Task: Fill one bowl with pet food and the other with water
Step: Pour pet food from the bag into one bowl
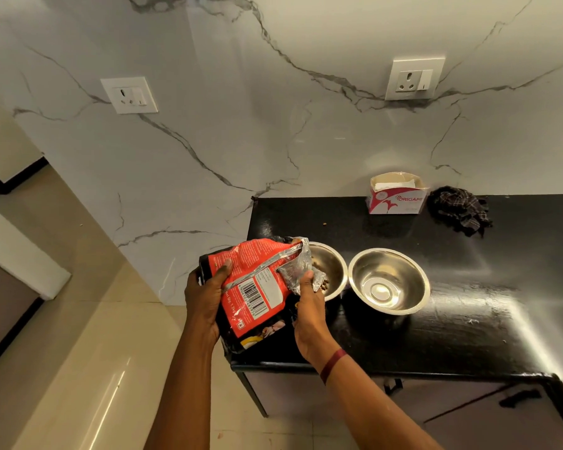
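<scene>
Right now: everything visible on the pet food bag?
The pet food bag is a crumpled glossy pouch, red and black, with silver foil lining at its open top and a barcode on a white label. It is tilted, mouth over the left bowl. The left hand grips its lower side, thumb on the face; the right hand pinches the foil top.

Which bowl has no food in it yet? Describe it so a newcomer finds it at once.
Start at the black counter below the marble wall. Near its left end two steel bowls stand side by side. Take the right bowl, fully in view and bare inside; the left bowl is half hidden behind the red food bag and holds a few brown pieces.
</scene>
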